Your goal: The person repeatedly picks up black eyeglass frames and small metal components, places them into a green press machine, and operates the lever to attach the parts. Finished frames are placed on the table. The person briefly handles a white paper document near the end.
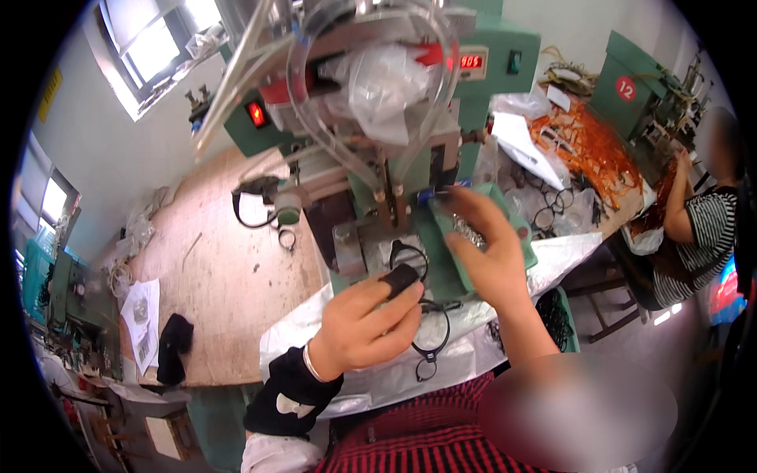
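Observation:
My left hand (371, 323) is closed, its fingertips gripping a thin black ring-shaped piece (411, 251) under the machine head (390, 201). A black cover wraps one fingertip. More black loops (434, 335) with a smaller ring at the end hang below that hand, over the white sheeting. My right hand (490, 248) hovers over a green tray (524, 256), thumb and fingers apart. Small metal parts (467, 230) lie in the tray beneath it. A blue cylindrical thing (432, 195) is beside its fingertips; whether they touch cannot be seen.
The green machine (505, 51) with clear tubes stands ahead. White plastic sheeting (292, 331) covers the near table edge. A black cloth piece (173, 347) lies on the wooden table (229, 292) at left. Orange strips (587, 150) cover the right table, where another person (702, 229) sits.

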A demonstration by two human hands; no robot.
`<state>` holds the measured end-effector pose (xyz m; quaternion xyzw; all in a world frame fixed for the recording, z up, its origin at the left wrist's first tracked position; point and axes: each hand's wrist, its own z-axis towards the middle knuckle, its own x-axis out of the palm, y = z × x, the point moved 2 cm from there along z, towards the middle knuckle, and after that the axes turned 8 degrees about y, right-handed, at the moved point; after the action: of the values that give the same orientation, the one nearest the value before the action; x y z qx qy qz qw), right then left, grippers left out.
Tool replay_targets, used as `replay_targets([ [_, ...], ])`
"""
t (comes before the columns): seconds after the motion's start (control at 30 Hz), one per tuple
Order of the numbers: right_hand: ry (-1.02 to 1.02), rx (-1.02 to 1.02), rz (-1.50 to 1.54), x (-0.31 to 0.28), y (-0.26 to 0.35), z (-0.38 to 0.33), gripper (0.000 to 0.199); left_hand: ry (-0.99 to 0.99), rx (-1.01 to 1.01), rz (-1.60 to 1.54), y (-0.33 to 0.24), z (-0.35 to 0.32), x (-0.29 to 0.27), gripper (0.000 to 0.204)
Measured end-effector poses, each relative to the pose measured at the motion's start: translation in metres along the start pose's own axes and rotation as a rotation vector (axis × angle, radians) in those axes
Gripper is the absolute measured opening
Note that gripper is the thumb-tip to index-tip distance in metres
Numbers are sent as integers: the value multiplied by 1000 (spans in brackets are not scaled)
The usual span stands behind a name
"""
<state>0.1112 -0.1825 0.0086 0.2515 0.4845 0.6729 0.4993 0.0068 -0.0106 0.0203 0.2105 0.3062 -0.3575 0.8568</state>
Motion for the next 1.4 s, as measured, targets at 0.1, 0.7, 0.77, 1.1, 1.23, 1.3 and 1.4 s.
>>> replay_targets([
  [0.1, -476, -42, -180, -54, -48, -7, 42, 9, 23, 9, -2, 8, 8, 14],
  [0.7, -281, 35, -1013, -44, -87, -23, 7, -167, -611, 250, -45, -67, -64, 18],
  [0.77, -334, -53, -1008, -44, -84, -19, 7, -375, -773, 285, -11, -70, -92, 15],
  [1.1, -391, 82, -634, -40, -79, -19, 9, 382, -1106, -230, 213, -265, 6, 35],
  [1.23, -467, 210, -440, -63, -77, -47, 11, 295, -1136, -239, 194, -257, 19, 22],
  [1.3, -478, 215, -455, -76, -75, -64, 12, 443, -1106, -114, 182, -235, 10, 20],
  [1.4, -464, 257, -414, -81, -73, -80, 12, 392, -1032, -40, 150, -216, -5, 22],
])
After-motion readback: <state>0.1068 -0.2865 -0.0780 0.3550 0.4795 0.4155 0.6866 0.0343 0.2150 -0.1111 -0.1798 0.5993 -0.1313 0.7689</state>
